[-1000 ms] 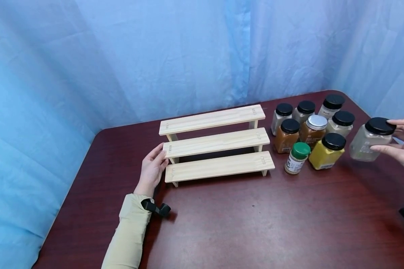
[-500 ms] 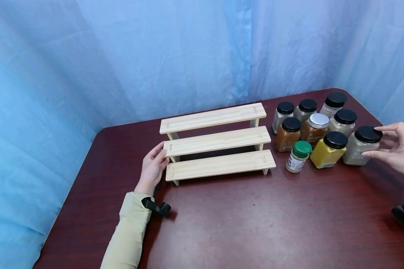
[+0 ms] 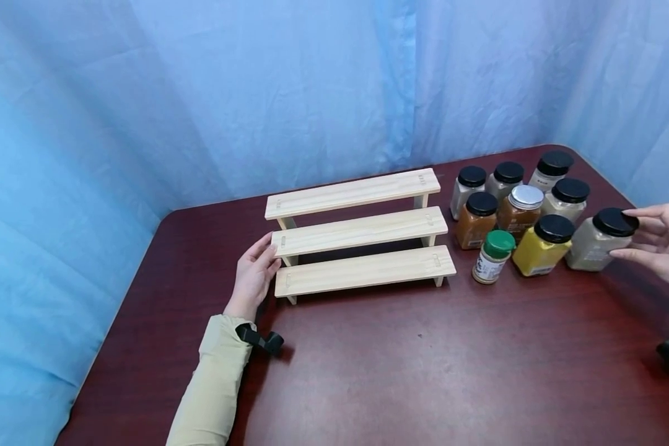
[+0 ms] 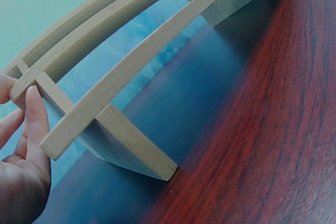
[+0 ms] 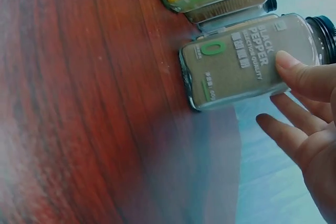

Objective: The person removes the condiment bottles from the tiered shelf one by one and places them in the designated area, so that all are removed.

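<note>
Right hand (image 3: 660, 248) at the pepper jar (image 3: 599, 238), fingers relaxed and straight; thumb touches the jar's side, index fingertip at its black lid; no closed grip. Jar stands upright on bench (image 3: 424, 371), just beside the yellow jar (image 3: 542, 253), at the right end of the jar cluster. Left hand (image 3: 254, 274) rests flat-fingered against the rack (image 3: 359, 238), left end, middle step.

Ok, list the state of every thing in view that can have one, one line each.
Black pepper jar: upright on the table, lid on, right hand touching it with straight fingers.
Wooden rack: standing, all three shelves bare, left hand resting against its end.
Yellow spice jar: upright, capped.
Green-capped bottle: upright, shut.
Silver-lidded jar: upright, lidded.
</note>
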A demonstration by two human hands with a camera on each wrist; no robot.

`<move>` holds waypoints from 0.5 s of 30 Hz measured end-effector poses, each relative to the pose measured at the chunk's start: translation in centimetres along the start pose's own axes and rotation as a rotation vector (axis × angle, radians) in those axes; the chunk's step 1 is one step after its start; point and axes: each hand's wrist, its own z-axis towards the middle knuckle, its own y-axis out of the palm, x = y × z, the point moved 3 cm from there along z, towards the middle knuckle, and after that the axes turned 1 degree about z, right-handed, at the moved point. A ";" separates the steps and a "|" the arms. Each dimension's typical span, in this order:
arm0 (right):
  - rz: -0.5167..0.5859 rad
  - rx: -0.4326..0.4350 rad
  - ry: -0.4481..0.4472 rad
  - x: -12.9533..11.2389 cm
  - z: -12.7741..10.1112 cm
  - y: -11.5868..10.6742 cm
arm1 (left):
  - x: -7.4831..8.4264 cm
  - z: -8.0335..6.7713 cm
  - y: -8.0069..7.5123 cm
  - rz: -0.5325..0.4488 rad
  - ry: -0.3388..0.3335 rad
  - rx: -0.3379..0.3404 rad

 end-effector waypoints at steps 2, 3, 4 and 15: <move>-0.048 -0.012 0.001 1.5 0.1 -0.3 | 0.1 0.1 0.0 -0.011 0.001 -0.004; -0.071 -0.020 0.008 2.4 0.1 -0.4 | 0.1 0.2 0.0 -0.007 0.003 -0.010; -0.094 -0.030 0.018 3.3 0.2 -0.6 | 0.1 0.3 0.0 -0.006 0.002 -0.014; -0.193 0.137 0.170 0.5 1.4 -0.9 | 1.0 -0.5 -1.3 0.130 -0.028 -0.027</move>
